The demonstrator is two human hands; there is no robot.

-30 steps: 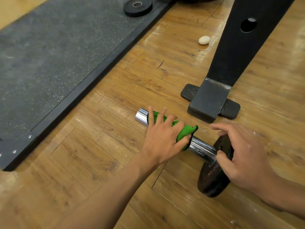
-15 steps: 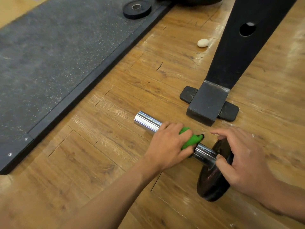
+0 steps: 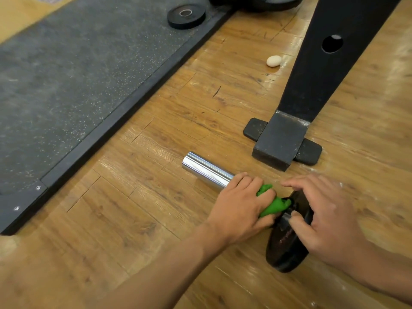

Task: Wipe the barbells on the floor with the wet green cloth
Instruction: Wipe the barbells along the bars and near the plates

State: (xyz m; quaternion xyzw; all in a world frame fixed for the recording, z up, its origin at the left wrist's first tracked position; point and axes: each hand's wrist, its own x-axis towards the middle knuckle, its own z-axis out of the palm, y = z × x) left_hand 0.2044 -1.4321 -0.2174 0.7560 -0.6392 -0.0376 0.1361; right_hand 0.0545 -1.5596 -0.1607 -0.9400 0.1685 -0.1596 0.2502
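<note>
Head view: barbell [image 3: 207, 170], a smooth round chrome tube, lies on the glossy, scuffed wood-plank floor [image 3: 133, 219], between the floor's edge along the speckled rubber mat [image 3: 66, 85] and the welded foot of a black steel post [image 3: 281, 141]; left hand [image 3: 239, 208] has fingers curled down round the bunched green cloth [image 3: 275, 205], gripping it onto the bar right against the round black weight plate [image 3: 287, 248]; right hand [image 3: 327, 219] grips that plate, fingers bent over its rim, thumb on its near face; plate stands on edge; small black disc [image 3: 186, 16] lies flat at the mat's far edge; white egg-shaped lump [image 3: 273, 61] sits just beside the post; a strip of planks runs between the bar's free end and the mat border.
</note>
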